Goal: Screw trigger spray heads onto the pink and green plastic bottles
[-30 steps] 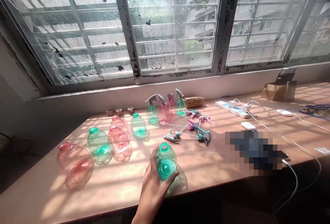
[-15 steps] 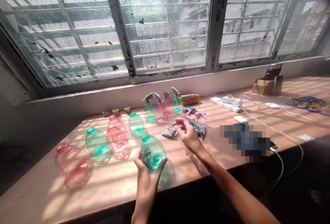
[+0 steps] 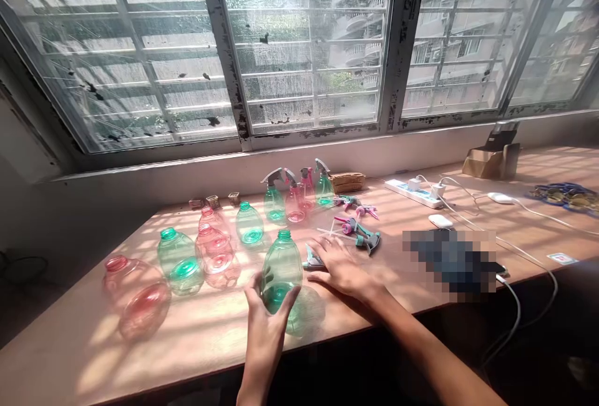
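My left hand [image 3: 266, 322] grips the lower part of a green plastic bottle [image 3: 282, 264] with no cap, held upright at the near edge of the wooden table [image 3: 374, 297]. My right hand [image 3: 339, 264] lies over a grey spray trigger head [image 3: 312, 261] right of the bottle, fingers stretched across it. More loose trigger heads [image 3: 358, 234] in pink, teal and grey lie just beyond. Uncapped pink and green bottles [image 3: 201, 256] stand to the left. Several bottles fitted with triggers [image 3: 294, 194] stand at the back.
A white power strip [image 3: 414, 193] with plugs and cables runs along the back right. A white mouse [image 3: 440, 221], a cardboard box [image 3: 491, 159] and a small woven basket [image 3: 347, 181] also sit on the table. A barred window [image 3: 304, 44] rises behind.
My left hand tipped the green bottle upright and shifted it slightly left. My right hand came into view, reached to the trigger heads, then drew back toward the bottle over a grey one.
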Demonstrator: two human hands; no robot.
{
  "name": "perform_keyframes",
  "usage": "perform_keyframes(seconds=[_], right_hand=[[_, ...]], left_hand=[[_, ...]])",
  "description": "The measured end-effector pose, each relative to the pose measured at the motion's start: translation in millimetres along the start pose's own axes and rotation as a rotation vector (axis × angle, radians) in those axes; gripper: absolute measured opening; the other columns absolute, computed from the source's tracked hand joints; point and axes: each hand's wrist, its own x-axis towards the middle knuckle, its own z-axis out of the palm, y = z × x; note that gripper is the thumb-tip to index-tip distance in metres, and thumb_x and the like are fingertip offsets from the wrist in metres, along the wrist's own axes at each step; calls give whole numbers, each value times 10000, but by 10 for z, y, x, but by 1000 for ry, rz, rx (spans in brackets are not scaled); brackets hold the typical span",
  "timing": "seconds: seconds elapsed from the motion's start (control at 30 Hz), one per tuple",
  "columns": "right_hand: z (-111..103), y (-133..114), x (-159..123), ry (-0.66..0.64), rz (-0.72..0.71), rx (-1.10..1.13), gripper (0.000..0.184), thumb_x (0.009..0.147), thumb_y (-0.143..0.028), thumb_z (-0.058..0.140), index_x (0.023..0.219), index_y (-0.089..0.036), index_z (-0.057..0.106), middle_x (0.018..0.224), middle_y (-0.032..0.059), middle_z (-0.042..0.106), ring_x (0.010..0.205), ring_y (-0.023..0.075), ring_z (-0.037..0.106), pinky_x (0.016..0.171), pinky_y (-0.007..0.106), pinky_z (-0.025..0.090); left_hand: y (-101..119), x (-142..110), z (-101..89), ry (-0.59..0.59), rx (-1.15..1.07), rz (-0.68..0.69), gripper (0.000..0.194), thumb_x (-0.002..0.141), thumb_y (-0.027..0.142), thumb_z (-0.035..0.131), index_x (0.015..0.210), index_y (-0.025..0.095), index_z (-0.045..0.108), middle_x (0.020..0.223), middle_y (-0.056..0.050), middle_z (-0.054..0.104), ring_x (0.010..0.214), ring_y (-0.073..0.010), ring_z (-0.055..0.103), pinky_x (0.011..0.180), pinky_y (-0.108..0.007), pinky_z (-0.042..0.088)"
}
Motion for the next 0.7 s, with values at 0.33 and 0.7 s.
perform_keyframes(seconds=[0.33, 0.7], right_hand=[[203, 137, -641, 524, 74, 709, 403, 1054, -520, 526, 1373, -292, 618, 1237, 87, 755, 1071, 280, 713, 946, 435, 560], [-3, 880, -652, 852, 482, 1632, 335, 1006, -549, 592, 893, -283, 761, 850, 6, 846, 830, 197, 792, 728, 319, 669]], left_hand=[[10, -31, -49, 92, -115, 35, 825, 793, 651, 783, 1423, 265, 415, 1547, -156, 480, 1448, -355, 495, 1136, -492, 474], [59, -101, -24, 99, 24, 30, 686, 942, 788, 449, 1365, 253, 527, 1328, -122, 659, 1308, -347, 584, 1129, -511, 422]])
